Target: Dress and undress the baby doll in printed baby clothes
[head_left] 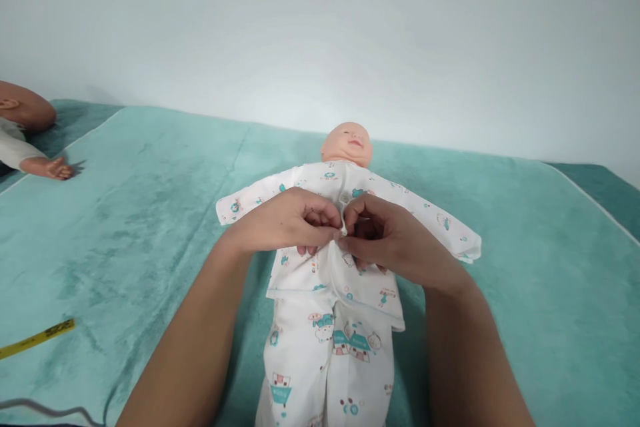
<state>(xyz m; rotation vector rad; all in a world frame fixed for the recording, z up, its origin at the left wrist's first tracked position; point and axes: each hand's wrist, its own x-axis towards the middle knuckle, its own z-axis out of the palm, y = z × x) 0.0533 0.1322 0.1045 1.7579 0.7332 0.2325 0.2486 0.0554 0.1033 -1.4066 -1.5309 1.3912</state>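
A baby doll [349,145] lies on its back, dressed in a white printed shirt [295,273] and matching trousers [300,360]. Both of my hands meet over the middle of the chest. My left hand [305,219] pinches one edge of the shirt's front opening. Facing it, my right hand [373,230] pinches the other edge, thumb and forefinger close to the left fingertips. Just above the fingers a button [345,198] shows on the placket. Whatever lies right between the fingertips is mostly hidden. Below the hands the shirt front hangs slightly apart.
Under the doll spreads a teal cloth [525,267], reaching back to a pale wall [320,33]. Another doll [30,127] lies at the far left edge, partly cut off. Near the left front are a yellow strip [37,338] and a grey cable [50,407].
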